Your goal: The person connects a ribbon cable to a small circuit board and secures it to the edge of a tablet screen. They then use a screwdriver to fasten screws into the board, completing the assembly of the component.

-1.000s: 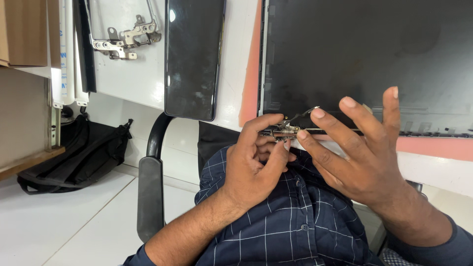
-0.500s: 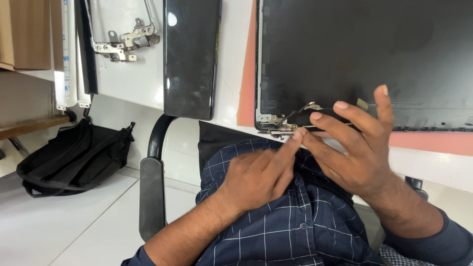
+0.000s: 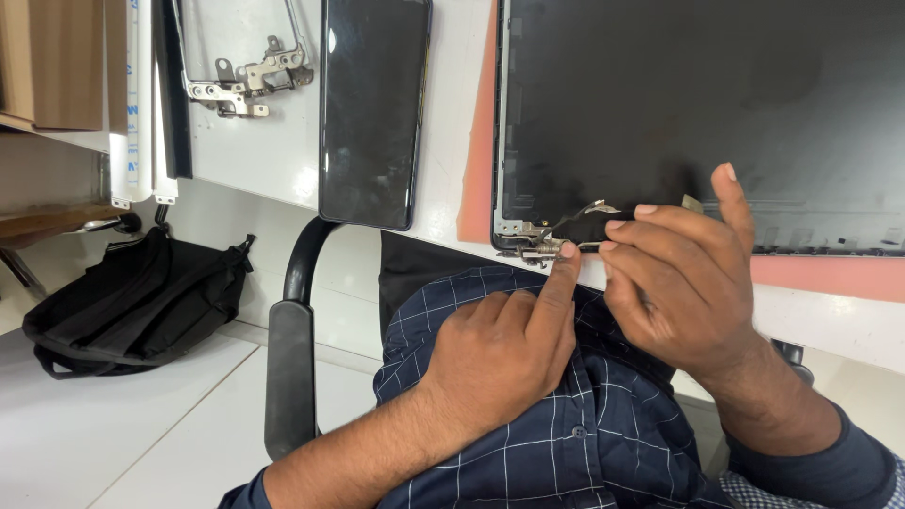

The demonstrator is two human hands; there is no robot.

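Two grips [image 3: 504, 353] [image 3: 683, 283], one hinge [image 3: 542, 248]

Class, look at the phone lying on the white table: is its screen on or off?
Off. The phone lies flat and face up, its screen uniformly dark, showing only faint reflections and no lit picture.

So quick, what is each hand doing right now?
Left hand: holds nothing, index fingertip pressed on the metal hinge at the laptop lid corner.
Right hand: fingers bent, tips at the thin cable; grip cannot be told.
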